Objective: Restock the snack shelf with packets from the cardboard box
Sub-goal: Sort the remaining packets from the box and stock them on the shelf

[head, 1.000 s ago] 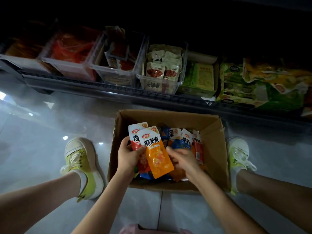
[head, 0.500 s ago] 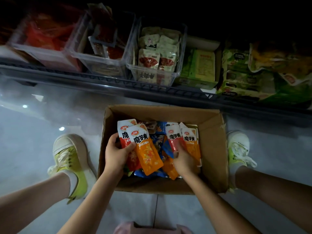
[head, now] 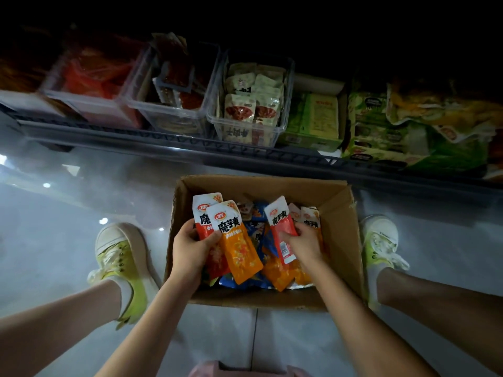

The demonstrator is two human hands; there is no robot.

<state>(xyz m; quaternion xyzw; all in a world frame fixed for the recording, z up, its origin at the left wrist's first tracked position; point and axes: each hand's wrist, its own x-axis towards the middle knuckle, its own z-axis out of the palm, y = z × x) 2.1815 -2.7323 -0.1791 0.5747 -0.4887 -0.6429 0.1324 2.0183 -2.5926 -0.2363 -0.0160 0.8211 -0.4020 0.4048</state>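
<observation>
Holding two packets [head: 236, 240], the left hand [head: 190, 250] grips them over the cardboard box [head: 337, 213]; the right hand [head: 302, 244] pinches a red packet [head: 281, 227].

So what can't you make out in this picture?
All head view.
- Box bottom: covered by loose packets.
- Red bin contents: too dark and blurred.
- Rear packet in the left hand: mostly behind the orange packet.
- Bags at the right: cut off by the frame edge.
- Print on the red packet in the right hand: too small.
</observation>
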